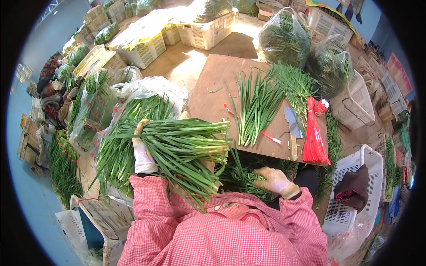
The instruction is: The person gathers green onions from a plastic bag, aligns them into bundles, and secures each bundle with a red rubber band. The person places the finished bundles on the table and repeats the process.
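Note:
My gloved left hand (142,148) is closed around a big bunch of long green leafy stalks (191,137), cut ends toward the right, over a pile in plastic (151,106). Low at the right, my gloved right hand (273,181) has curled fingers among loose greens (239,177); what they hold is unclear. Beyond, the wooden board (208,84) carries spread stalks (255,111), a red and white strip (270,137), finer greens (293,84), a wood-handled knife (293,128), a bundle of red ties (313,146) and a red can (321,106).
White crates (199,33) and stuffed bags (284,40) line the back. Crates stand right (353,97), lower right (337,208) with dark cloth (353,188), and lower left (106,221). Bagged greens (88,111) lie left. Another person (53,97) is at far left.

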Available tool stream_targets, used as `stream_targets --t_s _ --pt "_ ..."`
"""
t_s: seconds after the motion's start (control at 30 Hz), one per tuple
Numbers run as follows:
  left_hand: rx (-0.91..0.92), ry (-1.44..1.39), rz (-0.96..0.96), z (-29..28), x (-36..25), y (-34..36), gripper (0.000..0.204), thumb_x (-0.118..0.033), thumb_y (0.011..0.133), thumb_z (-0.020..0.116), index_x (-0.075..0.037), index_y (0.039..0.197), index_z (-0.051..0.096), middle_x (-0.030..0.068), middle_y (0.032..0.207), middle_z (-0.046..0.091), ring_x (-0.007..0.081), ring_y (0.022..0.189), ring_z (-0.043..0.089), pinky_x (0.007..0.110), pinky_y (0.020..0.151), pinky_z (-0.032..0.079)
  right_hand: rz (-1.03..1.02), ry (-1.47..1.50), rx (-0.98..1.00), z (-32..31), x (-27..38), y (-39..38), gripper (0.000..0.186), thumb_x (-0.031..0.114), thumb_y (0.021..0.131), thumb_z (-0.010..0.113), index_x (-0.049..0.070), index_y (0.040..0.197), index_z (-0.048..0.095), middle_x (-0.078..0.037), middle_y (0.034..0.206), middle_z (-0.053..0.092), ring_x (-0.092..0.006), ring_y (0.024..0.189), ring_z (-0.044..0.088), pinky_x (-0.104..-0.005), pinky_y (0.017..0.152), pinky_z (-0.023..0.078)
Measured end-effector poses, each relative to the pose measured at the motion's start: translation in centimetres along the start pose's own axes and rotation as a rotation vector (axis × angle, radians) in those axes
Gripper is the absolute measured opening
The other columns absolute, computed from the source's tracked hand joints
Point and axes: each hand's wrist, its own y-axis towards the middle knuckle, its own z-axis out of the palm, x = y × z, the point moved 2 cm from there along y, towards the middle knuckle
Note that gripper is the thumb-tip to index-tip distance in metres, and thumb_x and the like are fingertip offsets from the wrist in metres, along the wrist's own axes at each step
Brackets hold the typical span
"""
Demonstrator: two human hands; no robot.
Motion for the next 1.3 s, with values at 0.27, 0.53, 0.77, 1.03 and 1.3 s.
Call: stream_targets --t_s 0.27,0.53,0.77,1.03,1.3 --pt "-0.061 0.005 -0.050 2.2 -0.5 1.1 0.015 -0.019 0.098 0.066 -0.007 0.105 0.072 0.0066 0.097 0.074 0.0223 0.084 0.071 0.039 0.078 0.060 -0.177 1.479 0.081 -6.4 11.0 10.9 0.045 0.012 0.101 0.064 -0.003 0.143 0.053 -0.012 0.129 0.068 -0.0201 0.114 0.066 -0.0323 0.101 0.055" --pt "-0.077 -0.006 -0.126 2.7 -0.5 1.5 0.010 -0.014 0.095 0.069 -0.007 0.102 0.072 0.0041 0.091 0.074 0.0210 0.077 0.070 0.037 0.073 0.060 -0.097 1.384 -0.352 -4.6 10.1 7.3 0.029 0.024 0.103 0.064 -0.004 0.109 0.071 -0.007 0.094 0.073 -0.0129 0.075 0.065 -0.0273 0.071 0.053" --pt "0.006 -0.053 -0.163 2.7 -0.6 1.4 0.015 -0.016 0.096 0.068 -0.009 0.108 0.072 0.0016 0.100 0.075 0.0195 0.088 0.072 0.034 0.083 0.059 -0.041 0.589 -0.027 -3.3 0.0 0.6 0.048 0.042 0.098 0.067 -0.002 0.117 0.071 -0.010 0.099 0.073 -0.0210 0.089 0.070 -0.0344 0.081 0.056" --pt "-0.051 0.024 -0.097 4.3 -0.1 1.1 0.017 -0.016 0.096 0.068 -0.005 0.108 0.070 0.0050 0.096 0.074 0.0211 0.084 0.071 0.035 0.081 0.059 -0.392 0.473 -0.594 -8.8 6.2 9.2 0.043 0.009 0.093 0.072 0.002 0.135 0.064 -0.011 0.118 0.072 -0.0202 0.106 0.068 -0.0320 0.095 0.054" --pt "-0.004 0.082 -0.143 2.5 -0.6 1.6 0.015 -0.017 0.095 0.068 -0.008 0.106 0.071 0.0047 0.094 0.073 0.0212 0.083 0.070 0.034 0.077 0.058 -0.171 1.232 -0.206 -7.6 2.2 3.8 0.026 0.016 0.101 0.062 -0.001 0.117 0.073 -0.009 0.090 0.074 -0.0137 0.084 0.069 -0.0278 0.082 0.053"
